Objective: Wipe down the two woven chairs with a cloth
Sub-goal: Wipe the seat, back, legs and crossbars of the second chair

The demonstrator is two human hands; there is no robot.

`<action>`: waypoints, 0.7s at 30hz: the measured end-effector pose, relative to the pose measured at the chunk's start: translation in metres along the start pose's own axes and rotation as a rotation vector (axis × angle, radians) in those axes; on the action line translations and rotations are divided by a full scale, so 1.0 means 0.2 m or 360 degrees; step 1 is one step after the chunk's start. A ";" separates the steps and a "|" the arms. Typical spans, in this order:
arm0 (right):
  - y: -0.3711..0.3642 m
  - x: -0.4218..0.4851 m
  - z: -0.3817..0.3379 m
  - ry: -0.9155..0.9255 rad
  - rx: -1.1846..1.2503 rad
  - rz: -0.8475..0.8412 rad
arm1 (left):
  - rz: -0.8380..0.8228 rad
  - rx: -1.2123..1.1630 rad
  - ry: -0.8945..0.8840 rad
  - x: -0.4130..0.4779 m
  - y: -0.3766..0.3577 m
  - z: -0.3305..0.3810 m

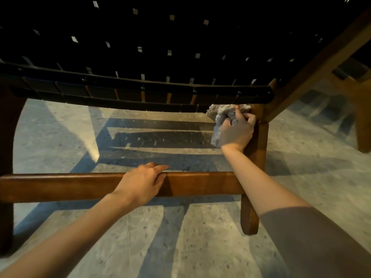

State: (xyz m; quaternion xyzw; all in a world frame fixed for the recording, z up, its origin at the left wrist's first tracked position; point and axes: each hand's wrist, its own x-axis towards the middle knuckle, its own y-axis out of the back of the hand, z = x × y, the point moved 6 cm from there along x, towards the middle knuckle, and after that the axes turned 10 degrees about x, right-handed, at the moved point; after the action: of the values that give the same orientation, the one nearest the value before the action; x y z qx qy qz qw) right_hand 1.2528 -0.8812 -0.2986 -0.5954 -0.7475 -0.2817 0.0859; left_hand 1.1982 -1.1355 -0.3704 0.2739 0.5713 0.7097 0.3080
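I look at the underside of a woven chair [140, 47] with black straps and a brown wooden frame. My right hand [237, 131] grips a crumpled grey cloth [219, 115] and presses it against the frame's underside where the black seat rail meets the wooden leg [259, 149]. My left hand [143, 182] rests over the low wooden crossbar [60, 186], fingers curled over its top edge.
A speckled stone floor [180, 237] lies below, striped with the chair's shadows. A slanted wooden side rail [321, 63] runs up to the right. Another wooden leg [363, 117] stands at the far right, and a dark leg [6, 157] at the left edge.
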 end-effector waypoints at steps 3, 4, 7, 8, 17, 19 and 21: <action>0.00 -0.04 0.03 -0.0043 -0.0129 -0.0113 | 0.0017 0.0014 0.0009 -0.03 0.01 -0.03; 0.00 -0.06 0.03 -0.0027 -0.0196 -0.0168 | 0.0022 0.0021 0.0012 -0.04 0.01 -0.04; 0.03 -0.12 -0.03 0.0326 -0.0400 -0.0316 | 0.0032 0.0022 0.0013 -0.06 0.02 -0.06; 0.04 -0.13 -0.06 0.0545 -0.0516 -0.0394 | 0.0034 0.0012 0.0007 -0.06 0.02 -0.06; 0.11 -0.05 -0.04 0.1289 -0.1695 -0.0797 | 0.0089 -0.0023 -0.0061 -0.04 0.01 -0.01; 0.11 -0.05 -0.03 0.1244 -0.1755 -0.0847 | 0.0073 -0.0006 -0.0086 -0.04 0.01 0.00; 0.16 -0.10 -0.05 0.1329 -0.1809 -0.0740 | 0.0071 0.0015 -0.0109 -0.05 0.01 0.00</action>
State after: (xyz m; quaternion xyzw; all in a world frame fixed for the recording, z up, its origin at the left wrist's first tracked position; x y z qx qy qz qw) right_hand 1.2867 -0.8987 -0.2904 -0.2177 -0.4985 -0.8389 -0.0203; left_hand 1.2044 -1.1432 -0.3685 0.3123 0.5574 0.7040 0.3102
